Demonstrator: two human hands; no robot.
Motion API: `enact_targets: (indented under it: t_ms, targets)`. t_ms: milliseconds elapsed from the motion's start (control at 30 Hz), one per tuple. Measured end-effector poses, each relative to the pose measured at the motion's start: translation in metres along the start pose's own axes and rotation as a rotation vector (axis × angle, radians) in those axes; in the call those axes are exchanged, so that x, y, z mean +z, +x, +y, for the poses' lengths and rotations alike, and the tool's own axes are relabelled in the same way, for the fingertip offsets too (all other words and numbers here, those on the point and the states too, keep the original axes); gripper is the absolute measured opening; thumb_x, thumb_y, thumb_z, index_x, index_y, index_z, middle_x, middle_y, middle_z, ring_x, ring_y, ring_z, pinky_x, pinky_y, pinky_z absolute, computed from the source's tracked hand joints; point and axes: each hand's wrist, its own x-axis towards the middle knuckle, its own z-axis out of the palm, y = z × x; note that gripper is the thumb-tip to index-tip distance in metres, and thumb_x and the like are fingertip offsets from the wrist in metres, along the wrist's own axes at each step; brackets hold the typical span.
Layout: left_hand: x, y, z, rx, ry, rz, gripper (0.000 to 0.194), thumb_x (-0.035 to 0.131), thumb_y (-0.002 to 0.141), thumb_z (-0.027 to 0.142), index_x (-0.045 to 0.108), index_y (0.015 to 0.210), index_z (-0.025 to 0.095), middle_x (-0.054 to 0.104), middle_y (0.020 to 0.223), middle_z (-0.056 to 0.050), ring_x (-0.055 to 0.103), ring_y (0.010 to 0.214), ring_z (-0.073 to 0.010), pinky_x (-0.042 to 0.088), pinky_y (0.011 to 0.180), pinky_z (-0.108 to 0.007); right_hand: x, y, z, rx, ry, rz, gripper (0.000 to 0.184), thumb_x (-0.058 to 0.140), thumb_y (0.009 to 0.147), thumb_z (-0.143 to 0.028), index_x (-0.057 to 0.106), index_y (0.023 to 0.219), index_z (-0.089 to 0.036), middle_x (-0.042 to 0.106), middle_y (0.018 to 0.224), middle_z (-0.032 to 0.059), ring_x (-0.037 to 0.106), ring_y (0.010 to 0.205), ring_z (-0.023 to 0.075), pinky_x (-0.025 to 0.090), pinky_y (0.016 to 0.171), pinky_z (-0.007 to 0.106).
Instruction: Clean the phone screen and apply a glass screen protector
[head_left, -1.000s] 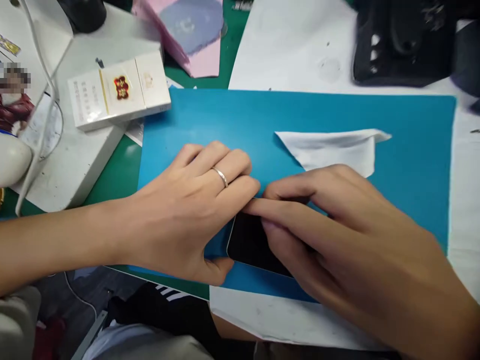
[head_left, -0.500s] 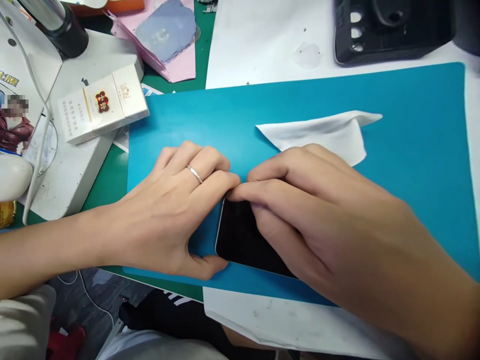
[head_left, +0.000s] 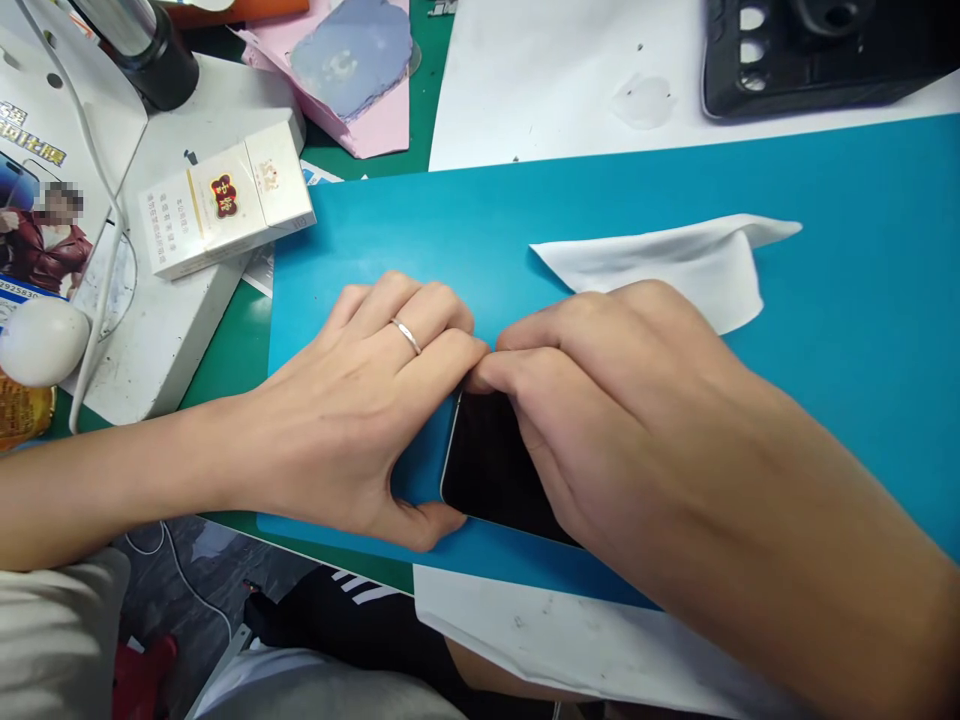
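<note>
A black phone (head_left: 487,470) lies screen up on the blue mat (head_left: 862,330), near its front edge. My left hand (head_left: 360,400), with a ring on one finger, grips the phone's left end, thumb at the near corner and fingers curled at the far corner. My right hand (head_left: 630,420) covers most of the phone, its fingers bent and pressed on the far left corner next to my left fingers. Just behind my right hand lies a white cloth (head_left: 675,265) on the mat.
A white cigarette pack (head_left: 225,200) rests on a white base (head_left: 165,330) at the left, with a cable and a white round object (head_left: 41,340). A pink sheet (head_left: 360,70) lies at the back, a black device (head_left: 817,50) at the back right. White paper underlies the mat.
My right fingers have curled in more tightly at the phone's far left corner. Both hands stay on the phone; the view has shifted slightly.
</note>
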Motion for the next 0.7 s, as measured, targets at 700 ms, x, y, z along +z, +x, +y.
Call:
enact_targets:
  t_ms: [700]
  targets:
    - [0.0032,0.0014,-0.0017,0.008,0.01,0.009,0.05,0.077,0.071,0.045,0.051,0.108,0.024,0.058,0.114,-0.013,0.053,0.111,-0.0412,0.044,0.09,-0.063,-0.001,-0.0008,0.0046,0.037,0.011,-0.057,0.029,0.041,0.1,-0.013,0.061,0.081,-0.023,0.054,0.079,0.0077,0.047,0.07,0.0233,0.039,0.06,0.039]
